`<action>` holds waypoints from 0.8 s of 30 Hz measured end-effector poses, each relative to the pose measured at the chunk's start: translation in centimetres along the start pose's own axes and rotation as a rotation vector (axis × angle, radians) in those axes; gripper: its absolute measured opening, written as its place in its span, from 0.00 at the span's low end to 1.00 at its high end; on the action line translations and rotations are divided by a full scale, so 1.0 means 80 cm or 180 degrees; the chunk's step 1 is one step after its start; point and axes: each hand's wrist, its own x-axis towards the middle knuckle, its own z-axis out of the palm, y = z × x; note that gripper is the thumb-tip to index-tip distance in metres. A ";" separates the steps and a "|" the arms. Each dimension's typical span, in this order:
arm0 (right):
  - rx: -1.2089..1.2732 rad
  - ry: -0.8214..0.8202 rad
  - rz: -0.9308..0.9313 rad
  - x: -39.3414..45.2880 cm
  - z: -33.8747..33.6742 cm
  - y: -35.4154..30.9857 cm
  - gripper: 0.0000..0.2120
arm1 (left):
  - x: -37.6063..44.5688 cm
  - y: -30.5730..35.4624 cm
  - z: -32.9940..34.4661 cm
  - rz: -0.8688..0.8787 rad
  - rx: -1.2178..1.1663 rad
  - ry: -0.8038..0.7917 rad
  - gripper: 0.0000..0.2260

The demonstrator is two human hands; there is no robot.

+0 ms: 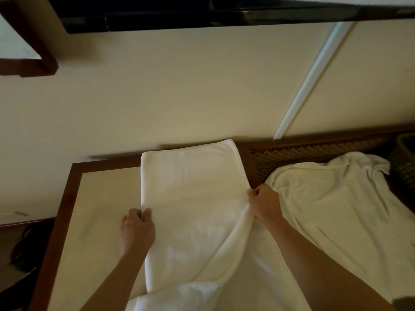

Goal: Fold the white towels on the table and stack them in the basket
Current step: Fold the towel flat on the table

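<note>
A long white towel (193, 194) lies folded lengthwise on the table (98, 198), running from the wall toward me. My left hand (137, 227) pinches its left edge about halfway along. My right hand (263, 202) grips the right edge at the same level, and the cloth puckers there. A second white towel (332, 203) lies crumpled and spread to the right. The dark woven basket (404, 158) shows only partly at the far right edge, just beyond that towel.
The table has a dark wooden rim (65, 209) and stands against a cream wall. A patterned woven panel (292, 158) runs along the back right. A dark frame (29, 63) hangs upper left, and a dark shelf or screen spans the top.
</note>
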 end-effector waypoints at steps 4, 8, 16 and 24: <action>-0.0468 -0.0324 0.0002 -0.015 -0.004 0.006 0.19 | -0.024 -0.017 -0.011 0.0033 0.0251 -0.0233 0.15; -0.0292 -0.0430 -0.0274 -0.029 -0.007 0.015 0.15 | -0.039 -0.030 -0.022 -0.0012 0.0426 -0.0609 0.14; -0.0012 0.0017 -0.0074 -0.043 0.000 0.030 0.14 | -0.042 -0.027 -0.029 -0.0369 -0.0096 -0.0445 0.11; -0.0212 -0.0406 0.0251 -0.071 -0.001 0.053 0.20 | -0.083 -0.056 -0.051 -0.0918 -0.1000 -0.1557 0.09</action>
